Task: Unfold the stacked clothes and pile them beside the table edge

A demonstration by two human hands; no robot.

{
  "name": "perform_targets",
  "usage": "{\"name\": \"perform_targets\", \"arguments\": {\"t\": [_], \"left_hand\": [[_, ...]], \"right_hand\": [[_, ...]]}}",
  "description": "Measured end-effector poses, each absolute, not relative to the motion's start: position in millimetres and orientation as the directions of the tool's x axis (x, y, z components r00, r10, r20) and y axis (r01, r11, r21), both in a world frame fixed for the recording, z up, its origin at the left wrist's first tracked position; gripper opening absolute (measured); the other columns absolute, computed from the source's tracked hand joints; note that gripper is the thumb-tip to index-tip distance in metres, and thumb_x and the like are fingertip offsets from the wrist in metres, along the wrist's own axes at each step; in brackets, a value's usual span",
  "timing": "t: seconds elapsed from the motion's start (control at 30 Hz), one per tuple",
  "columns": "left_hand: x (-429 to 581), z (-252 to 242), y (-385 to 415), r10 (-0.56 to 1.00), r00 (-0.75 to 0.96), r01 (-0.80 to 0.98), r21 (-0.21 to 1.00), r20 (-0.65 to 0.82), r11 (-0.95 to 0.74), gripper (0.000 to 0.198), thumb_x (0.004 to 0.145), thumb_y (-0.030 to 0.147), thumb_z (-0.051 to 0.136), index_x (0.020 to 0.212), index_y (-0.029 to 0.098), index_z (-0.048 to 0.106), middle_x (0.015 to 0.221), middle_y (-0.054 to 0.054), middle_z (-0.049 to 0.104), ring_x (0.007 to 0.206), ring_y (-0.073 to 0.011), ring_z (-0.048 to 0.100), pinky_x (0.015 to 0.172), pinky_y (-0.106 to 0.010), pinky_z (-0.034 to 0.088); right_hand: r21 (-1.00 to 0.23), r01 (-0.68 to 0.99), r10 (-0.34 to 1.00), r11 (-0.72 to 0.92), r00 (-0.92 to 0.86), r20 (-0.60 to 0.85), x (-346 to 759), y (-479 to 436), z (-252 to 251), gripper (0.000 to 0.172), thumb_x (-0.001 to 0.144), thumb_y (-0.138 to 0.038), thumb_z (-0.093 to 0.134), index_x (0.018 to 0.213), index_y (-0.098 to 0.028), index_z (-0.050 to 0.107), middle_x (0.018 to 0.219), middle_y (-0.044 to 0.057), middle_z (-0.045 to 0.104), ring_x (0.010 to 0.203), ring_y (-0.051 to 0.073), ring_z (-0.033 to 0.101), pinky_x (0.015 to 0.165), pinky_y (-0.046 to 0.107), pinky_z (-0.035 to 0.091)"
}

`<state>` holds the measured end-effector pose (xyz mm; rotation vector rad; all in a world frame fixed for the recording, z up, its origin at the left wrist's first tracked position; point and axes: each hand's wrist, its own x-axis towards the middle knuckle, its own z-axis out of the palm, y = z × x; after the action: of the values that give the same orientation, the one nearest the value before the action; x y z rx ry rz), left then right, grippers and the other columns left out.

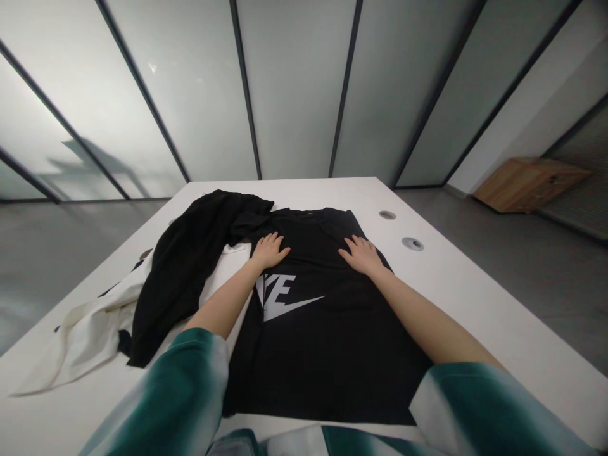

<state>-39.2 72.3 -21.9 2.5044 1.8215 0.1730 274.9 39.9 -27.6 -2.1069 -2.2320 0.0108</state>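
A black T-shirt (342,342) lies spread on the white table, its neckline toward the far edge and its hem near me. Part of a white printed logo shows on its left, cut off by a fold along that side. My left hand (270,250) rests on the upper left of the shirt with fingers spread. On the upper right, my right hand (361,253) lies flat on the cloth, fingers apart. Neither hand grips anything.
Left of the shirt, a heap of clothes holds a black garment (185,253) over a white garment (90,339). Two round grommets, one a grey grommet (412,244), sit in the white table (475,316) at right. A wooden cabinet (522,183) stands beyond, near frosted glass panels.
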Motion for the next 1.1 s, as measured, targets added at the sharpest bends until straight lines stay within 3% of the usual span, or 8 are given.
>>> {"name": "perform_targets", "arguments": {"t": [0.13,0.3,0.4,0.53,0.67,0.77,0.97,1.1], "left_hand": [[-44,-9,73,0.954,0.262,0.956,0.094,0.147,-0.278,0.052,0.094,0.048,0.043,0.132,0.016,0.058,0.140,-0.014,0.056,0.128,-0.0305,0.052,0.106,-0.042,0.041],[-79,18,93,0.902,-0.128,0.990,0.112,0.412,0.089,0.040,0.091,0.035,0.046,0.122,0.015,0.060,0.128,-0.019,0.061,0.123,-0.0361,0.052,0.099,-0.050,0.042],[-107,24,111,0.938,-0.228,0.971,0.137,0.261,0.198,0.051,0.086,0.042,0.055,0.126,0.011,0.057,0.132,-0.026,0.056,0.124,-0.0404,0.052,0.099,-0.052,0.043],[-133,20,133,0.967,-0.253,0.931,0.283,0.038,0.232,0.065,0.077,0.032,0.066,0.135,0.009,0.050,0.134,-0.027,0.056,0.123,-0.0396,0.056,0.099,-0.047,0.047],[-145,15,143,0.944,-0.305,0.813,0.550,0.122,0.192,0.066,0.074,0.013,0.061,0.138,0.016,0.050,0.129,-0.017,0.064,0.120,-0.0312,0.061,0.100,-0.040,0.048],[-151,16,144,0.908,-0.378,0.728,0.664,0.182,0.169,0.062,0.074,0.010,0.058,0.134,0.019,0.055,0.126,-0.013,0.066,0.116,-0.0283,0.063,0.100,-0.039,0.049],[-157,25,135,0.837,-0.500,0.686,0.692,0.222,0.226,0.053,0.067,0.005,0.055,0.118,0.015,0.064,0.116,-0.012,0.069,0.114,-0.0273,0.063,0.102,-0.039,0.049],[-150,40,124,0.814,-0.467,0.732,0.668,0.347,0.135,0.052,0.068,0.003,0.050,0.117,0.016,0.065,0.112,-0.009,0.071,0.110,-0.0251,0.065,0.101,-0.038,0.049]], "right_hand": [[-0.062,0.996,0.998,0.060,-0.058,0.035,275,33,-26,0.065,0.098,-0.055,0.030,0.150,-0.017,0.040,0.158,0.014,0.035,0.145,0.032,0.030,0.117,0.049,0.023],[-0.066,0.996,0.998,0.058,-0.056,0.032,274,32,-23,0.065,0.098,-0.055,0.030,0.150,-0.017,0.041,0.158,0.014,0.035,0.145,0.032,0.030,0.117,0.050,0.023],[-0.071,0.995,0.997,0.065,-0.063,0.039,274,34,-25,0.066,0.097,-0.056,0.030,0.150,-0.017,0.042,0.158,0.014,0.035,0.145,0.032,0.030,0.117,0.050,0.024],[-0.080,0.994,0.996,0.070,-0.065,0.059,277,37,-29,0.066,0.097,-0.058,0.030,0.149,-0.019,0.043,0.157,0.013,0.037,0.144,0.033,0.032,0.116,0.051,0.025],[-0.094,0.993,0.995,0.073,-0.067,0.072,279,40,-31,0.067,0.097,-0.060,0.031,0.149,-0.020,0.044,0.157,0.013,0.037,0.144,0.033,0.032,0.116,0.050,0.025],[-0.096,0.993,0.995,0.068,-0.061,0.074,279,42,-30,0.066,0.097,-0.060,0.031,0.149,-0.020,0.043,0.157,0.013,0.037,0.143,0.033,0.033,0.116,0.050,0.026],[-0.098,0.993,0.996,0.062,-0.056,0.072,278,44,-30,0.067,0.097,-0.059,0.031,0.149,-0.019,0.043,0.157,0.013,0.037,0.144,0.032,0.033,0.116,0.050,0.025],[-0.109,0.992,0.996,0.069,-0.062,0.067,279,45,-32,0.068,0.096,-0.060,0.031,0.149,-0.019,0.042,0.157,0.014,0.037,0.144,0.033,0.032,0.116,0.051,0.025]]}}
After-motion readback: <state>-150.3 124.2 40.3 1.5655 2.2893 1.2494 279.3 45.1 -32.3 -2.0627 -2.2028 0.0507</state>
